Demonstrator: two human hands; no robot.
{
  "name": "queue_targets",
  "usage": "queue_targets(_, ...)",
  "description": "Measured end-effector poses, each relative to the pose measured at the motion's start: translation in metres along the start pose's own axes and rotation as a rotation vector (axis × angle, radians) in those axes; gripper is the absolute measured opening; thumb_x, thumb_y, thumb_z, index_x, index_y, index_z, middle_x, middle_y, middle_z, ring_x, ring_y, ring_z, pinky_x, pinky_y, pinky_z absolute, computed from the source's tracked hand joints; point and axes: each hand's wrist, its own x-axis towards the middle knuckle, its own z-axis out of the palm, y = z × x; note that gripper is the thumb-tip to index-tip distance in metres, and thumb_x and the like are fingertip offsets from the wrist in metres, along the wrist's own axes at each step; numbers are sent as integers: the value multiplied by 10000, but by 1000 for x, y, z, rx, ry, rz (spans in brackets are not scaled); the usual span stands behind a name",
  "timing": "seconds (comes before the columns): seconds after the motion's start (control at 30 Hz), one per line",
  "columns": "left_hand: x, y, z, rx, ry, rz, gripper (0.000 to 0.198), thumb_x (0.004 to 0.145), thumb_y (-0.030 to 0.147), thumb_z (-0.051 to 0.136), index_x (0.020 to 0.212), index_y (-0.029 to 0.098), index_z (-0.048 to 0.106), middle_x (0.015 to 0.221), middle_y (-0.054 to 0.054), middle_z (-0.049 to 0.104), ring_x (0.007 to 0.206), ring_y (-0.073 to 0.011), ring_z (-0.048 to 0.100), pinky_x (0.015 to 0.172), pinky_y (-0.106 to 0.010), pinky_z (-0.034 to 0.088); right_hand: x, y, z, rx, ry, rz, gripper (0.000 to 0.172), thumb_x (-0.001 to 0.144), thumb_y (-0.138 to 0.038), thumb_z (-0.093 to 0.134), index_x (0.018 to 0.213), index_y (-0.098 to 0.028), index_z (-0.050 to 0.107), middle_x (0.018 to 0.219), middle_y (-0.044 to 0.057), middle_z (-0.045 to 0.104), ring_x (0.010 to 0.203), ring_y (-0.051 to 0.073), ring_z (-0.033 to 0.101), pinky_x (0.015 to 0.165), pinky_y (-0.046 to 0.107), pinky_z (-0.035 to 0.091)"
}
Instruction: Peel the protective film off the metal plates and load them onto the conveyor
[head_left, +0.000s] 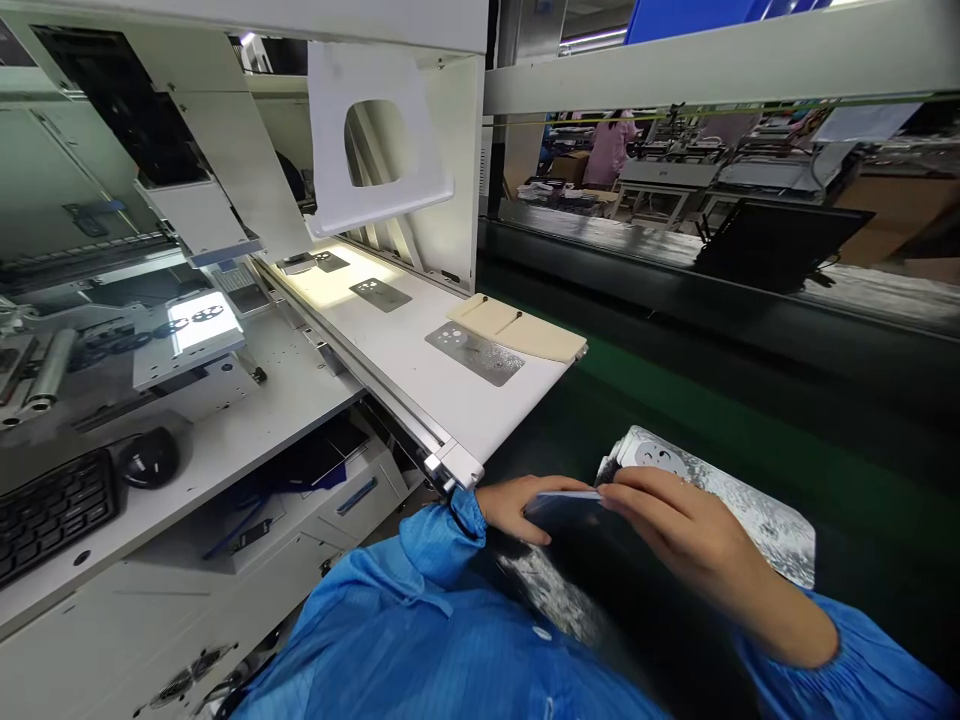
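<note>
Low in front of my body, a thin phone back panel (566,500) is held tilted, with mostly its pale edge showing; whether it is one sheet or several I cannot tell. My left hand (516,508) grips its left end, thumb apart from the fingers. At its right end, the fingertips of my right hand (686,525) pinch the edge. Beside and partly beneath my right hand lies a stack of phone back panels (757,515), grey-white and speckled, with camera holes. Another speckled panel (551,590) shows below my hands, blurred and partly hidden.
A white conveyor (420,370) runs out of the machine, carrying a speckled panel (476,352) and a grey panel (381,294). A cream guide plate (521,328) edges it. A dark green belt (645,390) passes on the right. Left are a mouse (148,457) and keyboard (56,515).
</note>
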Motion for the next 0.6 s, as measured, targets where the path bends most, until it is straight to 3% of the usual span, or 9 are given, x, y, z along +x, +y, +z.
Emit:
queue_targets(0.07,0,0,-1,69,-51,21,847,601,233,781,1371,183,435,1252,-133,624,1165,-252,572,1031,-390,388,5,-3,-4,2,-22,-32,175,904,-105,486,1013,-178,601,896,80,651,760,151,629,606,247,519)
queue_targets(0.2,1,7,-2,89,-31,0,812,573,276,801,1321,179,502,1258,-125,614,1184,-275,551,1046,-394,372,15,-7,-16,-47,-74,-99,254,902,-67,420,1034,-192,598,896,68,667,793,163,645,651,262,536)
queue_targets(0.33,0,11,-3,-17,-82,-20,902,510,312,848,1327,170,492,1261,-126,605,1201,-290,536,1045,-399,369,19,-8,-22,-189,56,-221,286,875,-48,461,1097,-185,577,862,79,674,806,206,649,698,323,552)
queue_targets(0.47,-3,3,-3,-52,-33,-116,945,433,322,876,1296,170,522,1256,-120,613,1170,-293,551,1031,-408,381,19,-7,-20,-200,40,-228,251,867,-39,473,1044,-177,588,803,66,660,744,192,634,654,322,543)
queue_targets(0.6,-3,-5,-3,-76,-41,-115,942,450,300,860,1316,175,511,1267,-123,610,1185,-300,542,1040,-407,376,21,-6,-21,-180,26,-200,223,891,-69,439,983,-184,606,808,64,657,731,179,619,635,315,519)
